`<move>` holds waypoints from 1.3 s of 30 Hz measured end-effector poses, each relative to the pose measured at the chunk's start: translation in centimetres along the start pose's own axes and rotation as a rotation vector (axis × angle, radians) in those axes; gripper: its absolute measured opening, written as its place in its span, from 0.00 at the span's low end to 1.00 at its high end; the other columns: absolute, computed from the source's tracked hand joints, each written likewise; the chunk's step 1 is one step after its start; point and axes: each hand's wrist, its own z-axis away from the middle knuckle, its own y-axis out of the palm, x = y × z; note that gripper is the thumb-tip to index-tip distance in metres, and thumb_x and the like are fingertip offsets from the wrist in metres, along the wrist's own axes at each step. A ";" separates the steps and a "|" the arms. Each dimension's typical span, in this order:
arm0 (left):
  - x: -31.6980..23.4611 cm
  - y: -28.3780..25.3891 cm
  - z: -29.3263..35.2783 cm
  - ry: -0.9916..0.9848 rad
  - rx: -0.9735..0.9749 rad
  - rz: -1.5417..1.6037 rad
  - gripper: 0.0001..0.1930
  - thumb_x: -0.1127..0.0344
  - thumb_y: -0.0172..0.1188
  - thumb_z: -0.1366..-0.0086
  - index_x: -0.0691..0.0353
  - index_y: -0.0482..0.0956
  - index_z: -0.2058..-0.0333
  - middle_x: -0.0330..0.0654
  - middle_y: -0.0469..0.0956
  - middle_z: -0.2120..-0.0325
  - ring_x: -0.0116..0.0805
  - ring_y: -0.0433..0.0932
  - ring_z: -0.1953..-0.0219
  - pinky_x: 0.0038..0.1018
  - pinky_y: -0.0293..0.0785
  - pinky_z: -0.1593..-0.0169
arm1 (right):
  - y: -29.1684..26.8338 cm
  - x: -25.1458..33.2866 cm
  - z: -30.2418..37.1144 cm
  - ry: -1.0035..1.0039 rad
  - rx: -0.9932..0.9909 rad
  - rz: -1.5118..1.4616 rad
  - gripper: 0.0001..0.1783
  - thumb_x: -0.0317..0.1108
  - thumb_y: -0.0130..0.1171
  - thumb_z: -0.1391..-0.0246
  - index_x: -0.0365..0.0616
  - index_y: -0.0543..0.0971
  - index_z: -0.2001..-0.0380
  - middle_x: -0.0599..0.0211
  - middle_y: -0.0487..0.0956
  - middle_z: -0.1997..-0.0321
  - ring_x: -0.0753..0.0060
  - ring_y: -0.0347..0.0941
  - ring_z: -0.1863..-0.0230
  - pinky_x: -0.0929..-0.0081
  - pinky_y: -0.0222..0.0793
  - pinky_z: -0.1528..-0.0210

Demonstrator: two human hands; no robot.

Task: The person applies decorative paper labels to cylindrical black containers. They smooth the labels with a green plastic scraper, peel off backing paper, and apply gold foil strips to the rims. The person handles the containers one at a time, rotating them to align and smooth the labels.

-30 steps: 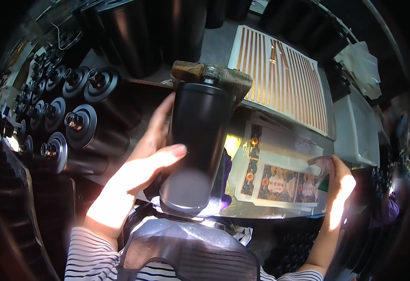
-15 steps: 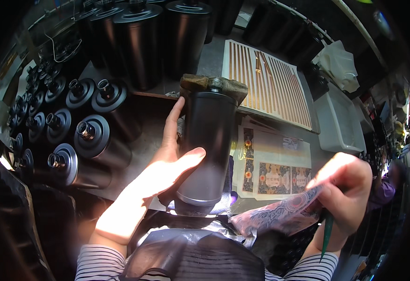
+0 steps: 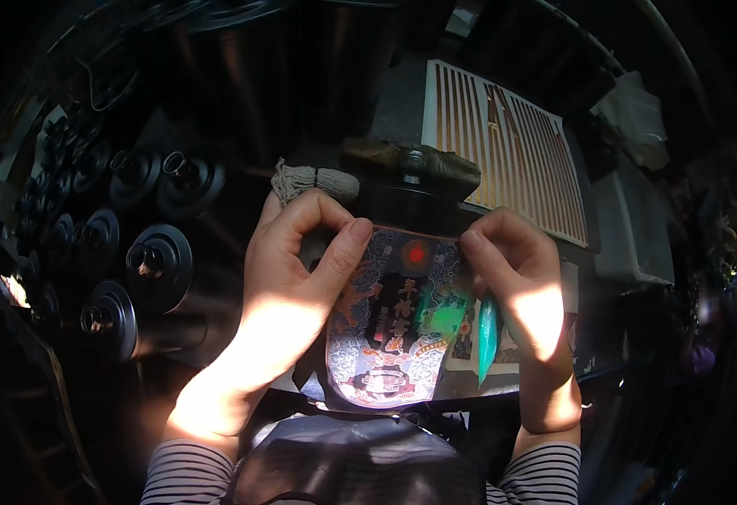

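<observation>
A decorated label sheet [image 3: 385, 332], dark with ornate patterns and a red dot, lies spread over the front of a black bottle [image 3: 394, 209]. My left hand [image 3: 297, 265] pinches its upper left corner between thumb and forefinger. At the upper right corner, my right hand [image 3: 524, 269] pinches the same sheet. A green pointed blade-like tool [image 3: 488, 341] hangs down from the right hand; how its fingers hold it is hidden. The bottle's neck points away from me at a brownish wrapped support [image 3: 453, 167]. Beside my left fingers is a rolled grey cloth [image 3: 322, 182].
Several black bottles [image 3: 160, 265] with bare necks stand at the left. A white sheet with copper-coloured strips [image 3: 511, 151] lies at the back right, near a pale plastic tub [image 3: 638, 231]. More printed labels lie partly hidden beyond my right hand.
My left hand has left the bottle's side and now grips the label. My right hand has moved left and up, bringing the label over the bottle. The view has darkened.
</observation>
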 end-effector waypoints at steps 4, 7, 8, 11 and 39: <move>0.3 0.3 -1.0 0.099 -0.046 -0.083 0.10 0.64 0.62 0.42 0.64 0.73 0.74 0.38 0.66 0.72 0.26 0.67 0.67 0.21 0.64 0.63 | 0.3 -0.5 -0.6 -0.082 -0.024 -0.091 0.07 0.33 0.56 0.44 0.42 0.73 0.71 0.75 0.75 0.78 0.90 0.68 0.80 0.91 0.61 0.78; 0.5 0.5 -1.4 0.118 -0.057 -0.101 0.10 0.64 0.62 0.43 0.64 0.73 0.75 0.38 0.66 0.73 0.26 0.67 0.68 0.21 0.64 0.64 | 0.6 -0.3 -0.9 -0.089 -0.018 -0.118 0.07 0.34 0.56 0.43 0.42 0.72 0.70 0.76 0.75 0.78 0.90 0.69 0.80 0.92 0.61 0.78; 0.5 0.5 -1.5 0.109 -0.060 -0.090 0.10 0.64 0.62 0.43 0.64 0.73 0.75 0.38 0.66 0.73 0.26 0.67 0.69 0.22 0.64 0.64 | 0.8 -0.2 -0.9 -0.087 -0.028 -0.125 0.07 0.34 0.56 0.43 0.43 0.72 0.70 0.76 0.75 0.78 0.90 0.69 0.80 0.92 0.62 0.79; 0.6 0.6 -1.8 0.139 -0.062 -0.131 0.14 0.60 0.62 0.41 0.64 0.72 0.77 0.37 0.66 0.74 0.26 0.67 0.69 0.22 0.63 0.65 | 0.8 -1.1 -1.2 -0.107 -0.063 -0.158 0.08 0.35 0.56 0.43 0.43 0.72 0.70 0.77 0.74 0.79 0.89 0.70 0.81 0.92 0.62 0.80; 3.1 -2.9 8.2 -0.195 0.244 -0.102 0.07 0.74 0.64 0.47 0.66 0.76 0.70 0.37 0.75 0.73 0.24 0.72 0.65 0.18 0.69 0.58 | 1.9 -7.7 8.8 0.288 0.053 -0.215 0.06 0.26 0.61 0.50 0.37 0.73 0.72 0.61 0.78 0.77 0.78 0.74 0.80 0.86 0.67 0.78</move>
